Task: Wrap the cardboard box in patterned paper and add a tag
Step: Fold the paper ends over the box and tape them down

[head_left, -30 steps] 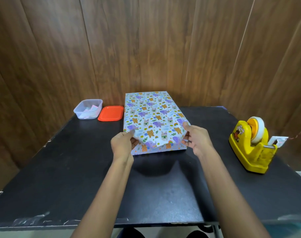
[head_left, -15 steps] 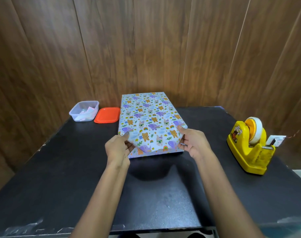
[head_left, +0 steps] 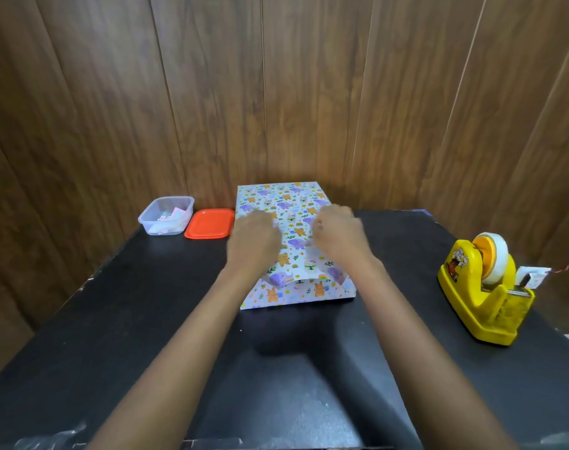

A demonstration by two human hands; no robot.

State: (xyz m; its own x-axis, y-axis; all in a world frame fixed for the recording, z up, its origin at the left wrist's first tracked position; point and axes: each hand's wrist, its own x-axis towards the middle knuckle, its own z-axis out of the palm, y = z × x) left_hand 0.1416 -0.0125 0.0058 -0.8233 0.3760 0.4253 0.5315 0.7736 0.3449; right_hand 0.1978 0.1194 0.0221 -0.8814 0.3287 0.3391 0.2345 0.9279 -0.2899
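Cardboard box (head_left: 293,222), already covered in patterned paper (head_left: 304,267), sits mid-surface with its far end close to the wall. Both hands are over its top face: left hand (head_left: 254,238) toward the box's 9 o'clock edge, right hand (head_left: 340,235) toward 3 o'clock. Both are motion-blurred and seen knuckles-up, with the fingers looking curled under. Can't tell whether they pinch paper or just press down. My read is the step is closing the near end. The end flap (head_left: 296,295) at the box's 6 o'clock lies out on the surface, the side tucks are folded in, and no tape is visible there. To do it well, pin the box with one hand so it doesn't skate on the black surface (head_left: 147,319). Run a finger along both diagonal tucks to sharpen the creases, then pull the flap up taut against the end face before taping. Slack will probably show as a bulge at the corners. The yellow tape dispenser (head_left: 484,287) is at 3 o'clock of the box, well apart, so it suits a right-hand reach. The clear container (head_left: 166,216), holding paper slips that may be the tags, is at 9 to 10 o'clock. Its orange lid (head_left: 208,223) lies between container and box, just beside the box. Dark wood panelling (head_left: 276,92) closes off the surface at 12 o'clock.
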